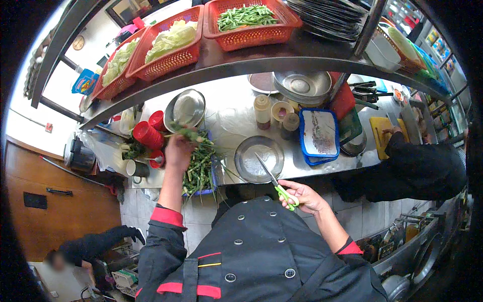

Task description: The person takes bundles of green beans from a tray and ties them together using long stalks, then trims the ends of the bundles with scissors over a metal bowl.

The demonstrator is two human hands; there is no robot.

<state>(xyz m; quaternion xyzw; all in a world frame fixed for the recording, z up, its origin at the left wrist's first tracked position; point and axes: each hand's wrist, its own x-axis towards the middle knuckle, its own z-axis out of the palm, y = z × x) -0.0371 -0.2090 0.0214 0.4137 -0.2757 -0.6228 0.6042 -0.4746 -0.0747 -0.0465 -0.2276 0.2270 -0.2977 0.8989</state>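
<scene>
My right hand (302, 197) holds green-handled scissors (272, 176), their blades pointing over a round metal dish (259, 159) at the counter's front edge. My left hand (179, 151) is blurred above a blue basket (215, 177) heaped with green stalked vegetables (200, 168). A green bunch (185, 132) shows at its fingertips; whether the fingers grip it is not clear. Long thin green strands trail from the basket towards the dish. Behind my left hand stands a metal bowl (185, 108) with a sieve-like vessel in it.
Red cups (145, 134) and a mug (136, 168) stand at left. Squeeze bottles (262, 109) and blue-rimmed containers (320, 134) are behind the dish. A shelf (226, 66) with red baskets (251, 36) overhangs the counter. A co-worker's hand (392, 130) is over a yellow board (381, 137) at right.
</scene>
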